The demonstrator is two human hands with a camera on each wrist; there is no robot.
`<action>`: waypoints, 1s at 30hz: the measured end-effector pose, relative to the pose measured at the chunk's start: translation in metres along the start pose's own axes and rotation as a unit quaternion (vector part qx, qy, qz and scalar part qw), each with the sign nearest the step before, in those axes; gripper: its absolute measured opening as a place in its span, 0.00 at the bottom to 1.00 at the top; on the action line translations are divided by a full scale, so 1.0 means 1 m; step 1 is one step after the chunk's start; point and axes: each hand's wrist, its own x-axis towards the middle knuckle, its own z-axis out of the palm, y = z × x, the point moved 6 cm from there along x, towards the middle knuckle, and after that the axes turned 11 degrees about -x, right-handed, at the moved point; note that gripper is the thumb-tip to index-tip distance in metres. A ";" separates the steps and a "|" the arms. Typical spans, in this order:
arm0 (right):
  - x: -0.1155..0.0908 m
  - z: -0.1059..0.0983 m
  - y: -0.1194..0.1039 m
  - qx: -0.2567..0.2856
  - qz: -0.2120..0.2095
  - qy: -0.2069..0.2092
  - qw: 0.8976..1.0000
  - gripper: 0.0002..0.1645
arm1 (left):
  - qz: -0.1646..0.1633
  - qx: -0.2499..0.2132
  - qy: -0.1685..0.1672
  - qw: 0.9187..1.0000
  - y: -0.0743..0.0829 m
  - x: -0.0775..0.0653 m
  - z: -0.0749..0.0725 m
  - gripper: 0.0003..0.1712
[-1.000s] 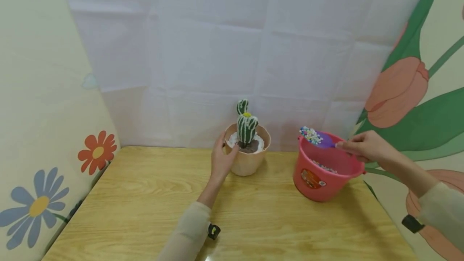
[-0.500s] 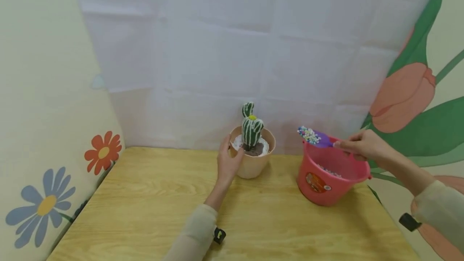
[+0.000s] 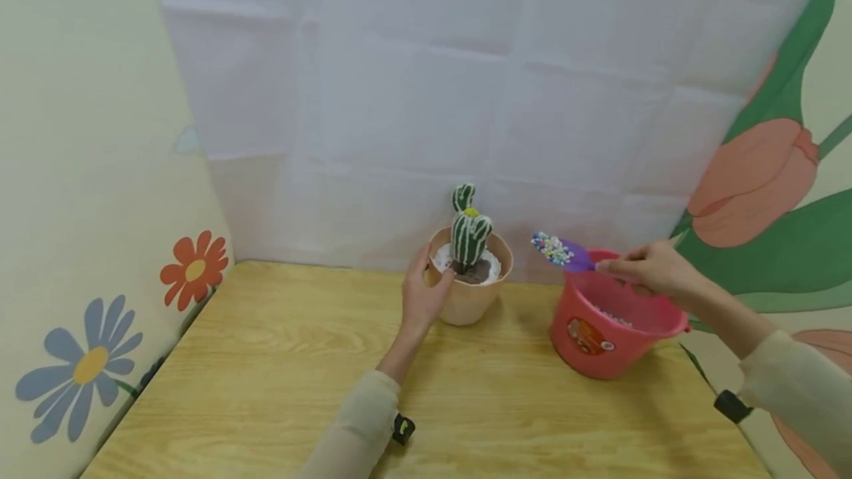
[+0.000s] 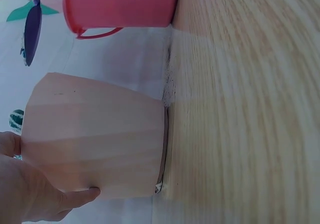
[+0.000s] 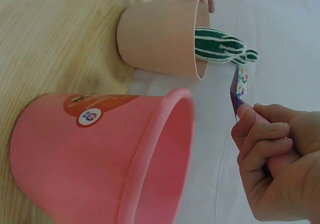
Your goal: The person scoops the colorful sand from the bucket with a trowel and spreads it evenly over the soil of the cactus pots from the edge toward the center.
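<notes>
A toy cactus [image 3: 469, 240], green with white stripes and a yellow top, stands upright in a peach flowerpot [image 3: 470, 307] among white and brown filling. My left hand [image 3: 421, 300] grips the pot's left side, thumb at the rim and fingers along the outside. A small purple toy shovel [image 3: 580, 259] is in my right hand [image 3: 655, 270], whose fingers curl round its pink handle [image 5: 281, 160]. Colourful beads [image 3: 551, 248] are heaped on the shovel's blade, which is raised past the left rim of a pink bucket [image 3: 592, 353], towards the pot.
More beads [image 3: 612, 316] lie inside the bucket. Pot and bucket stand on a wood-grain table [image 3: 279, 361], close to a hanging white cloth [image 3: 373, 109] at the back. Flower-painted walls [image 3: 86, 205] flank the table.
The right hand has carried the loaded shovel leftwards, from over the bucket to beyond its left rim. The left hand keeps its hold on the pot. The head view has shifted slightly.
</notes>
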 end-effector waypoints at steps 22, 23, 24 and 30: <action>0.039 0.028 -0.019 0.012 -0.026 -0.019 0.999 0.26 | 0.001 -0.001 -0.006 1.000 -0.002 -0.002 0.002 0.39; 0.041 0.029 -0.020 0.006 -0.027 -0.019 0.999 0.26 | 0.003 0.001 -0.005 1.000 -0.002 -0.002 0.002 0.39; 0.043 0.030 -0.021 0.000 -0.028 -0.017 0.999 0.26 | 0.004 0.002 -0.005 1.000 -0.002 -0.002 0.002 0.39; 0.054 0.039 -0.031 -0.034 -0.033 0.001 0.999 0.25 | 0.009 0.000 -0.005 1.000 0.000 -0.004 0.001 0.39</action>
